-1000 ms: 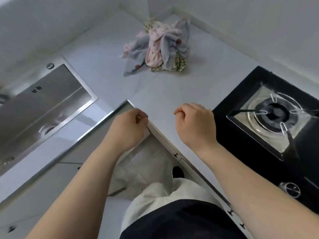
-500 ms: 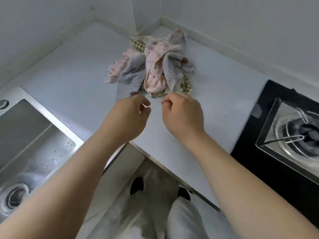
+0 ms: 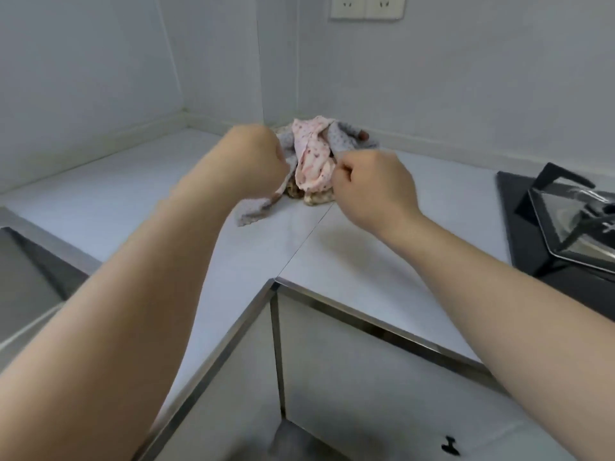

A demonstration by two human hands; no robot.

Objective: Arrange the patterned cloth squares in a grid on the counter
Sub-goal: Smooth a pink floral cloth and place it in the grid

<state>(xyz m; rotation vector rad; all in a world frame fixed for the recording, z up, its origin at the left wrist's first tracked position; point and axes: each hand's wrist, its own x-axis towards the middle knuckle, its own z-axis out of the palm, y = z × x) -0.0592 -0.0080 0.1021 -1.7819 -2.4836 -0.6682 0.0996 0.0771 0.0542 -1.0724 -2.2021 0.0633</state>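
A crumpled pile of patterned cloth squares (image 3: 316, 161) lies in the far corner of the pale counter (image 3: 349, 261). On top is a pink dotted cloth (image 3: 312, 154), with grey dotted ones around it and a brownish checked one (image 3: 312, 197) beneath. My left hand (image 3: 258, 161) is curled at the pile's left side, and a grey cloth (image 3: 254, 212) trails from under it down onto the counter. My right hand (image 3: 369, 183) is curled at the pile's right side, thumb and forefinger pinching the pink cloth's edge.
A black gas hob (image 3: 562, 221) with a metal burner tray fills the right side of the counter. A steel sink (image 3: 23, 281) is at the left. Walls close the corner behind the pile, with a socket plate (image 3: 367, 6) high up. Counter edge and cabinet fronts (image 3: 366, 377) are below.
Both hands have moved forward from the counter's front edge to the pile and now touch its two sides. The view has tilted up toward the wall.
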